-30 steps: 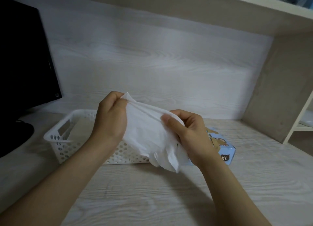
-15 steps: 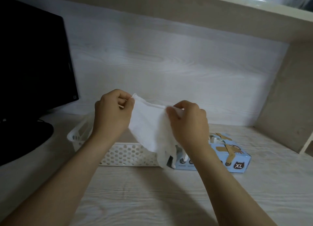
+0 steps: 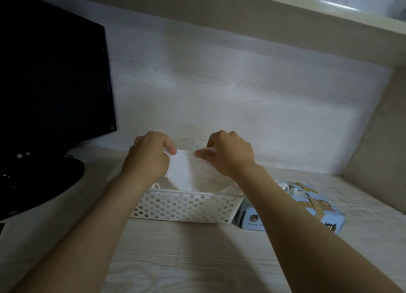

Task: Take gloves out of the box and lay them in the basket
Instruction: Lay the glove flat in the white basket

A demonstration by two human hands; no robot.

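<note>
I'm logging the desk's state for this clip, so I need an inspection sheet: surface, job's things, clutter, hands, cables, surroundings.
Surface: pale wood-grain desk, dimly lit.
Job's things: white perforated basket; white glove held over it, lower edge down at the rim; blue glove box just right of the basket, white material poking from its top.
Clutter: nothing seen.
Hands: left hand and right hand each pinch the glove's top edge.
Cables: nothing plainly seen; too dark around the monitor foot to tell.
Surroundings: monitor at left, shelf overhead, side panel at right.
</note>
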